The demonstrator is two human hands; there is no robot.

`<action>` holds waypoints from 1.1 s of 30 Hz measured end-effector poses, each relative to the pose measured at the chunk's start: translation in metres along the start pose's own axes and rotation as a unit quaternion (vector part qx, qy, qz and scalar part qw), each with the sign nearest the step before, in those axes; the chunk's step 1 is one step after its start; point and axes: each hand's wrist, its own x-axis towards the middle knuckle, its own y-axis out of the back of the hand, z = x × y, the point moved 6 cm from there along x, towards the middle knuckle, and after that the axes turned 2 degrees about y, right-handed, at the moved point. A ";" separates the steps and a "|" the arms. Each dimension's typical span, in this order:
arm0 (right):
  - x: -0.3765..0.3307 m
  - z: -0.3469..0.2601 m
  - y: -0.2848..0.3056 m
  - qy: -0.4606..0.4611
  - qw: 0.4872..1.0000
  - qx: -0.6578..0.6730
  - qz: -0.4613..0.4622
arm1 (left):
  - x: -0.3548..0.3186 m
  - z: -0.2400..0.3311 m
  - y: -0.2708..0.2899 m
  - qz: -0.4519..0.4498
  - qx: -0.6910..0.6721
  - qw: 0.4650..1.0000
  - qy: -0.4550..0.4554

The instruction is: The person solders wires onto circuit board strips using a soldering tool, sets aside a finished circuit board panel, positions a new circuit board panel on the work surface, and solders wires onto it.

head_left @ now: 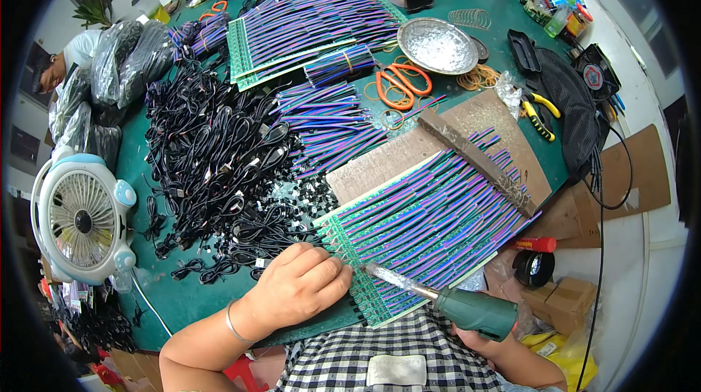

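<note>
Checked garment [343, 357], green-handled soldering iron [475, 312] in right grip [472, 339]

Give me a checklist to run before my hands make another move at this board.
1. Right hand gripping the green-handled soldering tool: ok.
2. Tool's tip near the left edge of the circuit board: ok.
3. Left hand well clear of that tip: not ok, I'd say; its fingers are right beside it.
4. Brown bar lying across the wires: ok.
5. Tip hot: cannot tell.
6. Something pinched in the left fingers: cannot tell.
</note>
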 end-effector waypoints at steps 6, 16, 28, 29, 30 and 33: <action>0.001 -0.004 0.000 0.031 0.999 -0.033 -0.007 | -0.004 0.000 -0.003 -0.003 -0.008 1.000 0.012; 0.001 0.000 -0.002 0.037 0.998 -0.029 -0.031 | -0.004 0.001 -0.004 -0.021 -0.012 1.000 0.010; -0.003 0.015 0.000 0.015 0.998 0.061 0.013 | -0.006 0.000 -0.001 -0.011 0.014 1.000 0.023; -0.006 0.015 0.001 -0.006 0.996 0.089 0.013 | -0.005 0.001 -0.002 -0.013 0.020 0.999 0.022; -0.012 0.023 -0.001 0.005 0.996 0.091 -0.009 | -0.005 0.000 -0.005 -0.013 0.018 1.000 0.019; -0.019 0.043 0.008 -0.006 0.996 0.078 0.036 | -0.008 0.001 -0.008 -0.008 0.035 0.998 0.050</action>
